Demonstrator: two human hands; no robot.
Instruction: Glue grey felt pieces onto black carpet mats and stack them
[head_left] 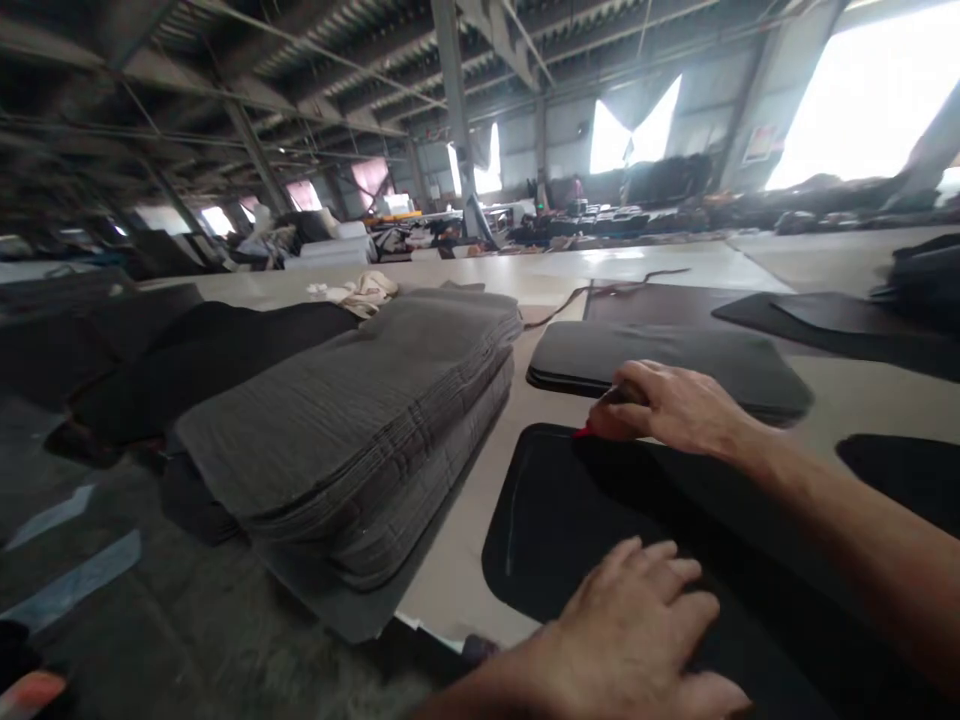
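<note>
A black rounded panel point(555, 510) lies flat on the pale table, with a thin light line along its left side. My right hand point(652, 405) is closed around a small tool with a red tip point(583, 432), which touches the panel near its far edge. Over the near part of the same panel is my left hand point(637, 625), its fingers spread and nothing held. Just beyond my right hand sits a low stack of dark grey rounded pieces point(675, 355). To the left stands a tall stack of grey fabric pieces point(352, 400).
Dark sheets point(840, 320) lie at the back right, and another black piece point(915, 475) is at the right. A cream cloth point(367, 290) rests behind the tall stack. The table's near edge point(427, 625) drops to the floor at left.
</note>
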